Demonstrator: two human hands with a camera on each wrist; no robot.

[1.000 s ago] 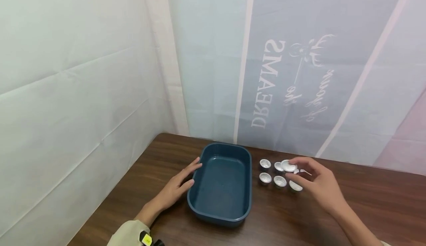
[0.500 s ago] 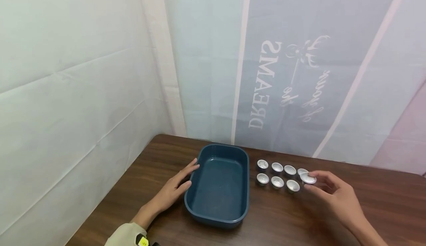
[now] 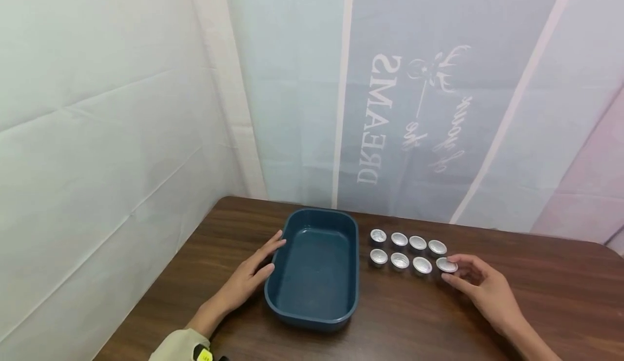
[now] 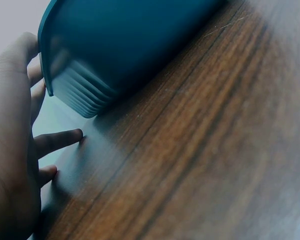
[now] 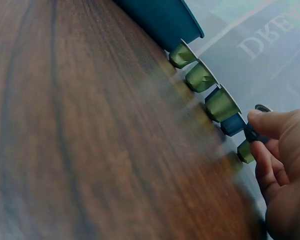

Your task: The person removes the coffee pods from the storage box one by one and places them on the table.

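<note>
My right hand (image 3: 487,290) pinches a dark coffee capsule (image 5: 255,131) between thumb and fingers, its silver foil lid facing up. It is at the right end of the front row of coffee capsules (image 3: 400,260); a back row (image 3: 417,243) runs behind. From the right wrist, several show green bodies, such as this green capsule (image 5: 221,104), and a blue capsule (image 5: 233,124) peeks out behind. To their left is a deep blue rectangular tub (image 3: 314,274) with nothing in it. My left hand (image 3: 244,279) touches the tub's left side with extended fingers.
Everything stands on a dark wood-grain table (image 3: 414,317). Behind it hangs a pale blue cloth (image 3: 302,106) with white lettering, and a white cloth wall (image 3: 107,149) runs along the left. The tub's far end lies close to the table's back edge.
My right hand has carried the capsule rightward and down from over the back row to the end of the front row. The left hand has stayed at the tub. The view has shifted slightly.
</note>
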